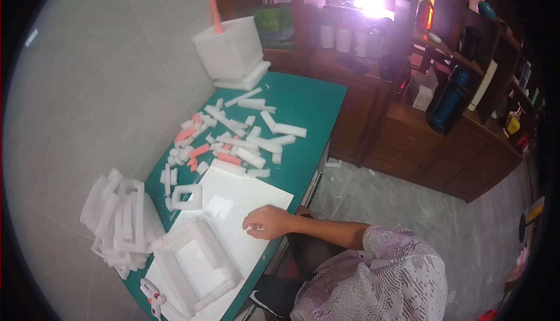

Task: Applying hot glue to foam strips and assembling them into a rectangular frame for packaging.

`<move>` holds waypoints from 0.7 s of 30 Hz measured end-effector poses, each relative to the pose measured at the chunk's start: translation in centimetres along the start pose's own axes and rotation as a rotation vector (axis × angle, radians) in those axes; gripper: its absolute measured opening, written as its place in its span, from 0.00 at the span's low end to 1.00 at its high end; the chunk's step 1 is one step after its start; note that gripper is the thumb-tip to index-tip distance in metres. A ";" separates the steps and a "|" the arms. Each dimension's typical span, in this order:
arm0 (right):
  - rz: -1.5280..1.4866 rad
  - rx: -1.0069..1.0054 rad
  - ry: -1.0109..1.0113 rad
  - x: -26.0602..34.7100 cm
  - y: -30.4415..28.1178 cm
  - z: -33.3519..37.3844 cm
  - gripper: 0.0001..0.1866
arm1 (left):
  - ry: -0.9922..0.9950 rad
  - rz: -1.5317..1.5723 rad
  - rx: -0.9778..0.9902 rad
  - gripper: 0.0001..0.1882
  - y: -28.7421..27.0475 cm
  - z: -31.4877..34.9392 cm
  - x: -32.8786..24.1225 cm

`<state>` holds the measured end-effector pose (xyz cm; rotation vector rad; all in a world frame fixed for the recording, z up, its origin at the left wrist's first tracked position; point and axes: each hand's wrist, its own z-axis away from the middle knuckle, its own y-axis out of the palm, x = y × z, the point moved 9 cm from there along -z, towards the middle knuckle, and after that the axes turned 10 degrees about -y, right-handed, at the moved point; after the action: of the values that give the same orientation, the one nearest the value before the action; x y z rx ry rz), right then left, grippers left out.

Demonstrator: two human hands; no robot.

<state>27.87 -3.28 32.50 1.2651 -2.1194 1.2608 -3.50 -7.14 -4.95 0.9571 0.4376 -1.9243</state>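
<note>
My right hand [267, 222] rests at the right edge of a glossy white board [248, 195], its fingers curled in. A small white patch shows between them; whether it is a held piece or the board behind, I cannot make out. My left hand is out of view. A rectangular white foam frame [224, 260] lies on the board, nearer me and left of the hand. Beyond it is a small square foam ring [188, 197]. A white and orange glue gun [153, 299] lies by the near left corner.
Loose white and pink foam strips [251, 156] litter the far part of the green tabletop [315, 96]. Foam frames [125, 222] are heaped at the left edge, beside the wall. A white foam bin [230, 50] stands at the far end. Wooden cabinets [402, 140] rise at the right.
</note>
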 end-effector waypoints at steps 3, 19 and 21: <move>-0.002 -0.011 -0.025 0.1 -0.1 0.1 0.08 | -0.015 0.031 -0.067 0.28 -2.1 0.8 0.8; -0.042 -0.045 -0.080 0.8 -1.1 -0.7 0.06 | 0.013 -0.038 -0.701 0.27 -11.5 5.5 -0.7; -0.026 -0.049 -0.077 0.4 -1.2 -0.1 0.06 | -0.060 0.154 -0.571 0.27 -10.6 5.2 0.0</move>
<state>28.69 -3.65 33.42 1.3364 -2.1659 1.1597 -14.78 -4.90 -2.43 0.5382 0.7995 -1.5548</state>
